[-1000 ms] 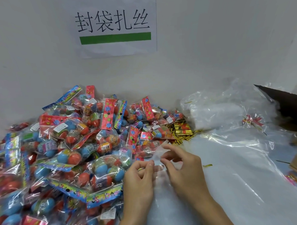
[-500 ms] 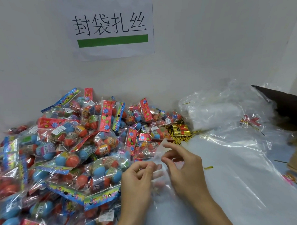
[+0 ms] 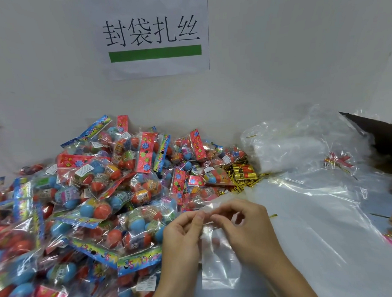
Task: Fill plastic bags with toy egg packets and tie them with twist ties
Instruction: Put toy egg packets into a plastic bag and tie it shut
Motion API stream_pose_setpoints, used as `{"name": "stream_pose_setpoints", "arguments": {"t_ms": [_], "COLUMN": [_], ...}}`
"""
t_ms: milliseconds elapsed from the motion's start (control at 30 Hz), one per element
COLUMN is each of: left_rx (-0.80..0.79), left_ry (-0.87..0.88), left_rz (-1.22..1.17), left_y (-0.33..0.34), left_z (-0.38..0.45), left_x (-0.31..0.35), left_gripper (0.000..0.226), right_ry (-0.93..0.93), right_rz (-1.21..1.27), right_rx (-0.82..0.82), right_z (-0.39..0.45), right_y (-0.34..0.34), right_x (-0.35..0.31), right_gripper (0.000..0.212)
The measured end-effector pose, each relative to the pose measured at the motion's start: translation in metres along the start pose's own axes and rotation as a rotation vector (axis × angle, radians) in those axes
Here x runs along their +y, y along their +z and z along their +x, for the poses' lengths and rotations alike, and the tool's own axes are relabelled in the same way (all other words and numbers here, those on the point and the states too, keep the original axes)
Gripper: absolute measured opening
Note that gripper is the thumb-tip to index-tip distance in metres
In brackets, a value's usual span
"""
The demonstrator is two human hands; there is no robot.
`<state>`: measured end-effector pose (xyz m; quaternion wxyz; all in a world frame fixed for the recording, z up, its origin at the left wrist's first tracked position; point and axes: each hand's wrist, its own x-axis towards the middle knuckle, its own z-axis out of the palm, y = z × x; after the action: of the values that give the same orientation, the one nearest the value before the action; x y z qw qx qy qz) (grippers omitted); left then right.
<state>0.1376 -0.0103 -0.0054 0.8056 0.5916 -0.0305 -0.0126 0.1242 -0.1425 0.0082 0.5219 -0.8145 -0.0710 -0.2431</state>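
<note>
While both hands pinch the top edge of a small clear bag [image 3: 219, 265] between thumb and fingertips, the job is to part its two layers. The left hand [image 3: 182, 235] and right hand [image 3: 249, 231] sit close together at the mouth, with the bag hanging flat below them. Rubbing the layers in opposite directions should open it. The egg packets [image 3: 99, 209] lie heaped just left, and the gold twist ties [image 3: 242, 173] wait beyond, near the wall.
</note>
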Motion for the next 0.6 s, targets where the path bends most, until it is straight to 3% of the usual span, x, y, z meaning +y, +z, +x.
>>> {"name": "stream_pose_setpoints", "arguments": {"t_ms": [133, 267, 400, 467, 600], "left_rx": [-0.004, -0.037, -0.208, -0.278, -0.192], "left_ry": [-0.022, -0.065, -0.114, -0.092, -0.005], "left_rz": [-0.056, -0.056, 0.167, 0.341, 0.45], "left_y": [0.002, 0.002, 0.0, 0.002, 0.012], "left_z": [-0.001, -0.002, -0.006, -0.008, -0.003], "left_x": [0.004, 0.01, 0.009, 0.009, 0.018], "left_gripper": [0.02, 0.021, 0.034, 0.015, 0.016], "right_ry": [0.019, 0.008, -0.041, -0.047, -0.024], "right_rz": [-0.009, -0.042, -0.074, -0.067, 0.002], "right_rx": [0.027, 0.098, 0.237, 0.283, 0.379], "right_z": [0.0, 0.001, 0.002, 0.002, 0.005], "right_y": [-0.002, -0.003, -0.002, 0.0, -0.004], "right_x": [-0.001, 0.0, 0.002, 0.004, 0.005], "right_gripper": [0.038, 0.029, 0.028, 0.025, 0.021]}}
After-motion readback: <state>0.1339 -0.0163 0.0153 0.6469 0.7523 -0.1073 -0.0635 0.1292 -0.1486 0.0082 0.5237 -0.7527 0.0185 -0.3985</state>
